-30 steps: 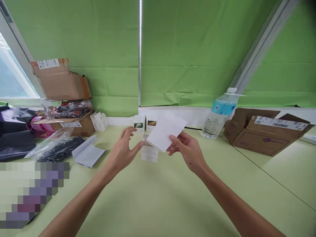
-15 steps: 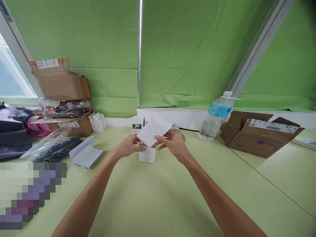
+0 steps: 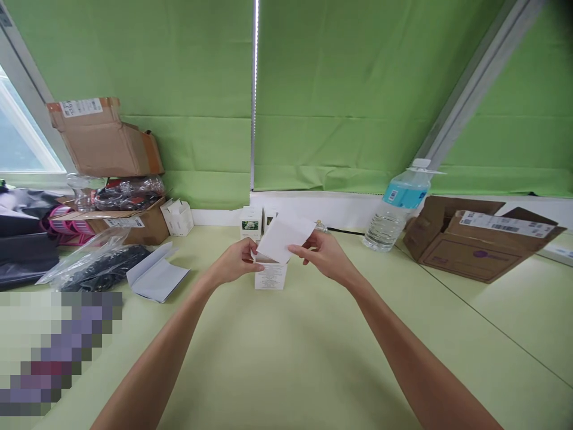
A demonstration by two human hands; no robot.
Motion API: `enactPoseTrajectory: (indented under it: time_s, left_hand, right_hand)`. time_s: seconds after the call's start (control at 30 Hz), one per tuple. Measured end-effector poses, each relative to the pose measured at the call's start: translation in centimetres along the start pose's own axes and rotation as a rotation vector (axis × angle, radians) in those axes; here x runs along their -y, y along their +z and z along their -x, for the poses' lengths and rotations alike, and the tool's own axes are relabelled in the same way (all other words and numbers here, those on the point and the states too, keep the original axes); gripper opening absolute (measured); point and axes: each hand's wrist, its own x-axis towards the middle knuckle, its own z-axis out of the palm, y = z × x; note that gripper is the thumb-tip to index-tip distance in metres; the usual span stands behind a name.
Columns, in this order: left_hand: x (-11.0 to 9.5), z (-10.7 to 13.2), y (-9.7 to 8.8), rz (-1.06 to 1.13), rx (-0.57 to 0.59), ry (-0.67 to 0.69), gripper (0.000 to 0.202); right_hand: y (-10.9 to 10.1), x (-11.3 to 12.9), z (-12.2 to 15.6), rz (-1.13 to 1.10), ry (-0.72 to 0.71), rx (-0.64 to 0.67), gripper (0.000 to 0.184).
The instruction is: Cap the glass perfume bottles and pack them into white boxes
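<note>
Upright on the table stands a small white box (image 3: 270, 278) with printed text on its front and its top open. My left hand (image 3: 236, 261) grips the box's upper left edge between thumb and fingers. In my right hand (image 3: 323, 253) is a sheet of white paper (image 3: 286, 236), pinched at its right edge and tilted. The paper's lower end is over the box's opening; I cannot tell how far it reaches inside. Behind them is another white carton (image 3: 251, 220) with a green plant picture, and next to it a similar one (image 3: 270, 216), mostly hidden by the paper.
Folded white paper (image 3: 157, 276) lies to the left, near a plastic bag with black contents (image 3: 107, 269). Cardboard boxes (image 3: 107, 143) are stacked at the back left, with a small white carton (image 3: 178, 218) beside them. A water bottle (image 3: 394, 209) and an open cardboard box (image 3: 478, 245) stand right.
The paper has shifted slightly right and tilts a little differently over the box, showing more of its opening. My right hand has moved a bit right. The whole view has shifted slightly.
</note>
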Motion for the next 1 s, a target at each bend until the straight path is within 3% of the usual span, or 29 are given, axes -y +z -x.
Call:
enactPoseTrajectory:
  time_s: [0.27,0.53,0.8,1.0]
  left_hand:
    - [0.1,0.0,-0.1,0.008,0.041,-0.007,0.036]
    - [0.3,0.1,-0.2,0.012,0.0,-0.034,0.039]
    - [-0.3,0.2,0.4,-0.079,-0.023,0.035,0.032]
    - [-0.5,0.1,0.4,-0.192,-0.052,0.064,0.025]
  right_hand:
    - [0.5,-0.6,-0.1,0.02,-0.073,-0.016,0.035]
    - [0.6,-1.6,-0.3,-0.037,-0.002,0.017,0.04]
    - [1.0,-1.3,0.0,0.043,-0.039,0.0,0.034]
    - [1.5,-0.7,0.1,0.046,-0.055,-0.087,0.051]
